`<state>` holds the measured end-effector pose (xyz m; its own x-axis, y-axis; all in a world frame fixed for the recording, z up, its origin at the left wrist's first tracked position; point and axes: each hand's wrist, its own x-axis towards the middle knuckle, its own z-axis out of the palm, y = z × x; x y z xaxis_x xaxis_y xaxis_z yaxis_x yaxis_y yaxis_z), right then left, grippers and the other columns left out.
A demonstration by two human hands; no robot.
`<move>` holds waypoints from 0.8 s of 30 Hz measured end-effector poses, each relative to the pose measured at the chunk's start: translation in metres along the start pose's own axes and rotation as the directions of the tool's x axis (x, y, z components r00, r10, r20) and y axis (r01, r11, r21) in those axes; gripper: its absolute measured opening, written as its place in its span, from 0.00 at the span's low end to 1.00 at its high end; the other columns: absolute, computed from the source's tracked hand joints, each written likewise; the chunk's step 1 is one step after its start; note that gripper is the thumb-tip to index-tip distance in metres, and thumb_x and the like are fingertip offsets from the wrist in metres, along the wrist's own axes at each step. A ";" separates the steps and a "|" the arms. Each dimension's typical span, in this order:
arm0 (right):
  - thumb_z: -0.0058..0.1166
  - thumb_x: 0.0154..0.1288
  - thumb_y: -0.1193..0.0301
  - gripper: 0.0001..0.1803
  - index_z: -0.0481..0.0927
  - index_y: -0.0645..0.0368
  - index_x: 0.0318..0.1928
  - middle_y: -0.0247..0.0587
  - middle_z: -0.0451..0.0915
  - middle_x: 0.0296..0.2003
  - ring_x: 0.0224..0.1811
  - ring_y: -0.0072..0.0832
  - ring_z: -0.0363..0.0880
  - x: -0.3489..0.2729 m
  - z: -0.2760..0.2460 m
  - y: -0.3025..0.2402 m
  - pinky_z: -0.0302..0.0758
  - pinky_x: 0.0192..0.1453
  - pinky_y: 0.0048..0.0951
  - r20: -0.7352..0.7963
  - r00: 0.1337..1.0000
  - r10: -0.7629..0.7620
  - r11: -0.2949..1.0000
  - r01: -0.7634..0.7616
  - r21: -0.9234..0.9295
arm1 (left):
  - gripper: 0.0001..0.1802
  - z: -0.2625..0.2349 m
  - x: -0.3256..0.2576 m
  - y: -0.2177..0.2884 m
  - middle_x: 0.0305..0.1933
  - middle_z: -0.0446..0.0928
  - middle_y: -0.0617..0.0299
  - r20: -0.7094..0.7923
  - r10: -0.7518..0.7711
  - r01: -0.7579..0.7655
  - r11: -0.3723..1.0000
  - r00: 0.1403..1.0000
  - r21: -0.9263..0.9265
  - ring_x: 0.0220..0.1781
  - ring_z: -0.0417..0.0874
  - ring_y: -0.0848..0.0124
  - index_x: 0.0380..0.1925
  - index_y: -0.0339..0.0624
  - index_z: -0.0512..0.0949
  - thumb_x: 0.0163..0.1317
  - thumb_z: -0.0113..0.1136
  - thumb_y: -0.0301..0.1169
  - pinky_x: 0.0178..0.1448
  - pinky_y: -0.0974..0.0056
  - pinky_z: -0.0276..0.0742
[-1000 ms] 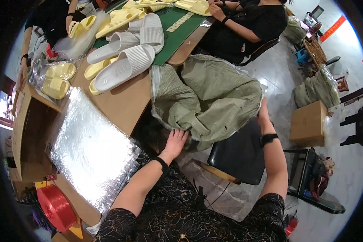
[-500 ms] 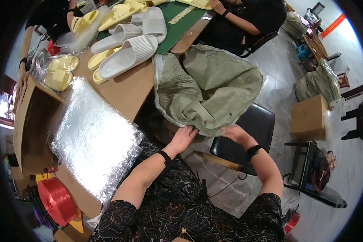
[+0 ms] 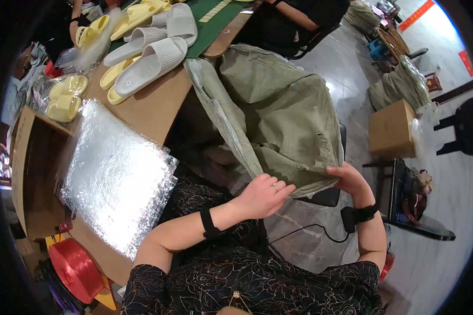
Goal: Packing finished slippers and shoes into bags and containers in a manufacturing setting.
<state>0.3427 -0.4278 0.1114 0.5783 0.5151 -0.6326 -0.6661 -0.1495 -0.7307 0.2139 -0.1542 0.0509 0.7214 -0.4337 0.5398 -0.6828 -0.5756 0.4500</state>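
A large olive-green woven sack (image 3: pixel 294 123) stands with its mouth spread wide in front of me. My left hand (image 3: pixel 265 196) is closed on the near edge of its rim, fingers curled over the cloth. My right hand (image 3: pixel 348 178) grips the rim farther right, with the thumb on the inner side and the other fingers mostly hidden behind the cloth. Folds cover the sack's bottom, so I cannot see whether anything lies in it. A black chair (image 3: pixel 328 197) shows partly behind the rim.
Left of the sack, a brown table (image 3: pixel 160 113) bears grey slippers (image 3: pixel 152 65), yellow slippers and a stack of silvery plastic bags (image 3: pixel 118 173). An open cardboard box (image 3: pixel 29 173) and a red twine roll (image 3: pixel 76 270) stand at far left. A seated person (image 3: pixel 299 21) is beyond the sack.
Both hands have moved right and slightly down with the rim, the right one farther. The sack's mouth is stretched wider and its inside shows more. The whole view has shifted a little.
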 end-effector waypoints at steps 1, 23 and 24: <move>0.61 0.63 0.70 0.31 0.68 0.67 0.64 0.47 0.77 0.58 0.59 0.36 0.77 -0.003 -0.016 0.006 0.73 0.65 0.41 -0.060 0.996 0.071 0.997 -0.072 -0.014 | 0.25 -0.004 0.007 0.002 0.32 0.72 0.63 0.031 0.023 -0.023 1.000 0.999 -0.005 0.35 0.76 0.65 0.50 0.43 0.77 0.49 0.65 0.33 0.41 0.61 0.68; 0.56 0.67 0.74 0.17 0.73 0.62 0.55 0.39 0.80 0.45 0.39 0.27 0.82 -0.029 0.015 0.077 0.82 0.43 0.31 -0.249 0.956 0.155 0.977 -0.111 0.180 | 0.31 0.037 0.024 0.022 0.42 0.75 0.61 0.275 0.128 -0.169 0.977 0.953 0.132 0.50 0.74 0.63 0.61 0.42 0.73 0.52 0.59 0.31 0.62 0.53 0.64; 0.56 0.67 0.75 0.18 0.72 0.62 0.56 0.38 0.80 0.46 0.40 0.27 0.82 -0.026 0.015 0.081 0.82 0.44 0.32 -0.245 0.962 0.119 0.983 -0.079 0.165 | 0.32 0.038 0.022 0.022 0.42 0.74 0.61 0.266 0.148 -0.191 0.971 0.952 0.144 0.50 0.74 0.63 0.62 0.42 0.73 0.53 0.59 0.31 0.62 0.53 0.64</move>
<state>0.2665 -0.4411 0.0723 0.5929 0.2713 -0.7582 -0.7784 -0.0483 -0.6260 0.2194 -0.2026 0.0456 0.6168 -0.6830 0.3913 -0.7842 -0.5757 0.2312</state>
